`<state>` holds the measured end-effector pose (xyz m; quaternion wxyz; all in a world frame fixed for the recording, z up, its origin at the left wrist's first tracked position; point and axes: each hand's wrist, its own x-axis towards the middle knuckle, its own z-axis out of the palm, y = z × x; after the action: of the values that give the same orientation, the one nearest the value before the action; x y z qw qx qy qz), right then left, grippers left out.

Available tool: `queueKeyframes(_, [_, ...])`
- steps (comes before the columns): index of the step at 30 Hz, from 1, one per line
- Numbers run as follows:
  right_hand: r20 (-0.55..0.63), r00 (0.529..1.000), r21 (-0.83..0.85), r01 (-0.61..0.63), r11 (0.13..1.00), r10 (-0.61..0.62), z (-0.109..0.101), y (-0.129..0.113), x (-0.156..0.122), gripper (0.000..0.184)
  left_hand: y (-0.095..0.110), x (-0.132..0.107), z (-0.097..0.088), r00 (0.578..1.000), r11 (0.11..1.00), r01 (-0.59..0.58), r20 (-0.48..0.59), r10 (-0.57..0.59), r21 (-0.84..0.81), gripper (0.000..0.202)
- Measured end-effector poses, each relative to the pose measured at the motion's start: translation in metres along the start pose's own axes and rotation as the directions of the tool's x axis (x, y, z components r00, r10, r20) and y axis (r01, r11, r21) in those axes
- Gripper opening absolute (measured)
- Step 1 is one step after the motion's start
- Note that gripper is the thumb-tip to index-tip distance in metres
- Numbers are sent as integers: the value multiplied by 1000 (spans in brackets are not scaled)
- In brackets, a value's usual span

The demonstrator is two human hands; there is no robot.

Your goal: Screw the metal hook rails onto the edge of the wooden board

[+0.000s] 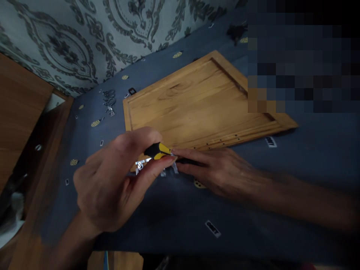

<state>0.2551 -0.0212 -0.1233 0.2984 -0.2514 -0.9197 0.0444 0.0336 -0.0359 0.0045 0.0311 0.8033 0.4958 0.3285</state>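
My left hand (118, 180) is closed around a screwdriver (162, 149) with a yellow and black handle, its front end pointing right. The screwdriver's tip meets a small metal hinge (175, 167) at the near edge of the wooden panel (191, 108). My right hand (222, 168) reaches in from the right, its index finger and thumb on either side of that hinge beside the tip. Dark space or a dark part shows between these fingers; I cannot tell which. Left of the tip, another bright metal hinge (140, 165) shows partly behind my left hand.
The panel lies on a blue patterned cloth (174, 225). Several metal pieces (109, 101) lie at the back left. A black object (236, 33) rests at the far right. Patterned fabric (84, 41) rises behind, and wooden furniture (22, 116) stands at left.
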Motion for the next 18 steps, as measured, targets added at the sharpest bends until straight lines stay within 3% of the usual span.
queueKeyframes(5, [-29,1000,-7,0,1000,0,-2,-1,3,52,1,5,1,973,954,-223,-18,231,201,10])
queueKeyframes(8, [9,1000,-12,-1,1000,1,-5,-1,4,52,1,7,1,956,927,-281,-11,293,249,12])
queueKeyframes(11, [65,998,-19,-15,1000,16,-4,0,3,59,-2,7,2,954,929,-285,-23,298,235,10])
queueKeyframes(18, [94,994,-8,-53,999,53,0,-1,-3,57,-9,4,2,991,993,-113,-64,115,36,25])
